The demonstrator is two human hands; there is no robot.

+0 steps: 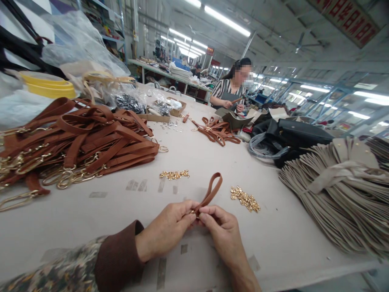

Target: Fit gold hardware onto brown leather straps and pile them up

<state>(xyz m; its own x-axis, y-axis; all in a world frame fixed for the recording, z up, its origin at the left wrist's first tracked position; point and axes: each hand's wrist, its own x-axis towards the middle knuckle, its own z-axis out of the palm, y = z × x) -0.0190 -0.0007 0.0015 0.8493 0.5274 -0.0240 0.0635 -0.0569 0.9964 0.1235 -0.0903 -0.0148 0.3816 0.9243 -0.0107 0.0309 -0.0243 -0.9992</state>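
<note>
Between my two hands, above the table, is a brown leather strap (210, 193) bent into a loop that points up and away from me. My left hand (170, 227) pinches the strap's lower end from the left, thumb and forefinger closed. My right hand (221, 229) pinches the same end from the right, its fingertips almost touching the left ones. A bit of gold metal shows between the fingertips, too small to make out. Beyond the hands lies a small pile of gold metal fittings (174, 174). Another pile of gold fittings (244, 198) is to the right.
A large heap of brown straps with gold clasps (100, 138) fills the left side. More brown straps (217, 132) lie farther back. On the right are a tied stack of grey-green pieces (337, 194) and a black bag (300, 136). A co-worker (231, 89) sits across the table (273, 251).
</note>
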